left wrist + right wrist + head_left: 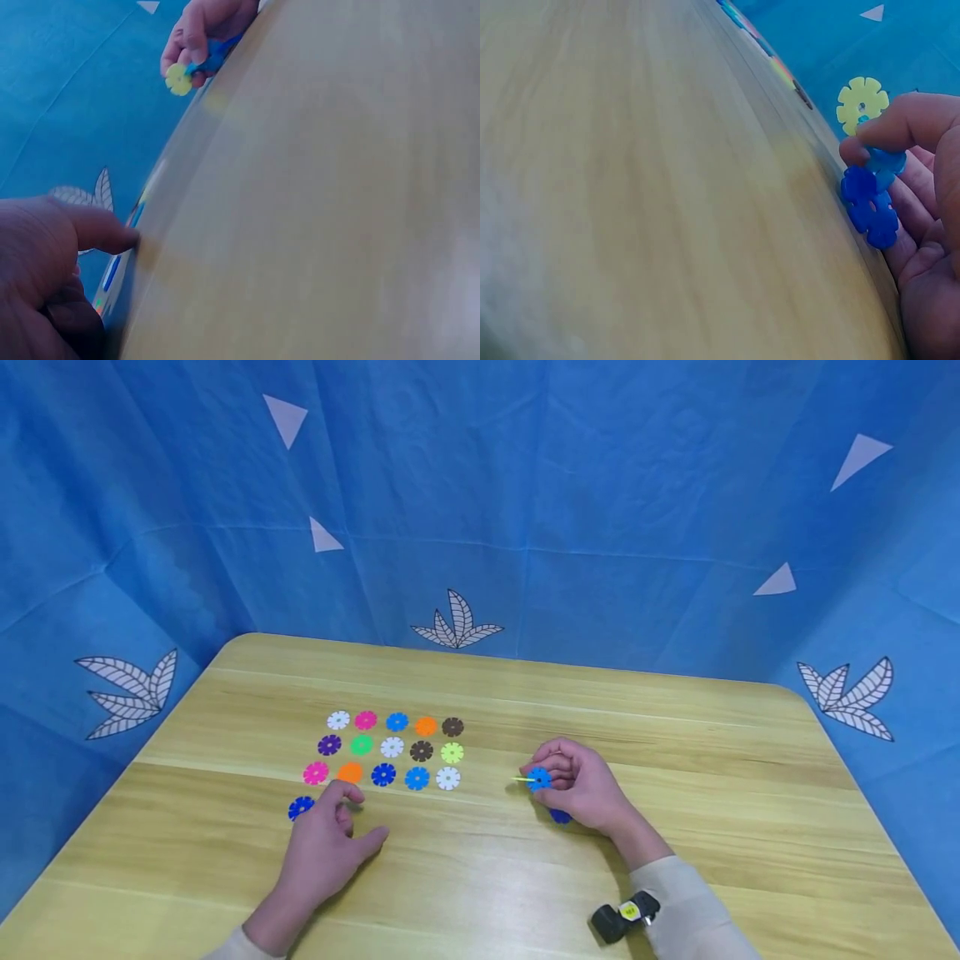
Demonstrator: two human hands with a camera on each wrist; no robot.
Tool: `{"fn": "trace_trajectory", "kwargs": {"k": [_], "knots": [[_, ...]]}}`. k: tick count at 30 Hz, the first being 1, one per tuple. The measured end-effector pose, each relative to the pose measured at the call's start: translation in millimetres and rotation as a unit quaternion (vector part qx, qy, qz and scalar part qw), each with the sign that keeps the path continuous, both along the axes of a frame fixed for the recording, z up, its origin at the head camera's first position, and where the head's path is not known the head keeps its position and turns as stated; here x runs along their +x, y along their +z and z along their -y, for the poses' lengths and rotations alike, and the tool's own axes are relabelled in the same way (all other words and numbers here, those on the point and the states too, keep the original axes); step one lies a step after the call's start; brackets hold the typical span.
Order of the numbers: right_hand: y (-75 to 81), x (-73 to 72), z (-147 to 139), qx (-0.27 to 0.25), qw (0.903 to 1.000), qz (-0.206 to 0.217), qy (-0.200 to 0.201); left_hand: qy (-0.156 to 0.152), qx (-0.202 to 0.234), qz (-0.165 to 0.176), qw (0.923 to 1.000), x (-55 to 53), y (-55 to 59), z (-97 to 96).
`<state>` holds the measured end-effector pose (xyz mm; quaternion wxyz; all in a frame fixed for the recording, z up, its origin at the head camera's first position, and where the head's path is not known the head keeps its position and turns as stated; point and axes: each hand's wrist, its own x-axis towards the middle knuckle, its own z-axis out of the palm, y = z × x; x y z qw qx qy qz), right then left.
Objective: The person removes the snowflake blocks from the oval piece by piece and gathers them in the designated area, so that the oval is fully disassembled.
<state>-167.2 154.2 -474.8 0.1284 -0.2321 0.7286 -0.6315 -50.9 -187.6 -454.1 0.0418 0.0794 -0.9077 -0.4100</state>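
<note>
My right hand [588,785] pinches a light blue notched disc [538,777], held above the table. Joined to that disc are a yellow-green notched disc [862,103] and a dark blue notched disc [871,214], best seen in the right wrist view. My left hand [321,852] is over the table at the left, thumb spread from loosely bent fingers, and holds nothing. Close to its fingertips lie an orange disc [349,772] and a dark blue disc [302,807], which the hand may partly cover.
Several more flat notched discs lie in rows at the left, among them a white disc [448,777], a brown disc [422,751] and a green disc [362,744]. The wooden table [480,877] ends at a blue curtain [600,485]. A black device [626,914] is at the right wrist.
</note>
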Motion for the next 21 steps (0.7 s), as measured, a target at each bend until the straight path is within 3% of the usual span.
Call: {"fn": "trace_trajectory", "kwargs": {"k": [9, 17, 21], "knots": [[-0.3, -1.6, -2, 0.032, 0.9994, -0.012, -0.001, -0.025, 0.011, 0.005, 0.9996, -8.3, -2.1, -18.5], [2.6, -0.5, 2, 0.012, 0.9993, 0.028, -0.023, -0.065, 0.02, -0.016, 0.9976, -14.7, -4.9, -37.1], [1.4, 0.2, 1, 0.03, 0.999, 0.004, -0.032, -0.087, 0.03, -0.024, 0.9954, -17.2, -5.0, -47.2]]}}
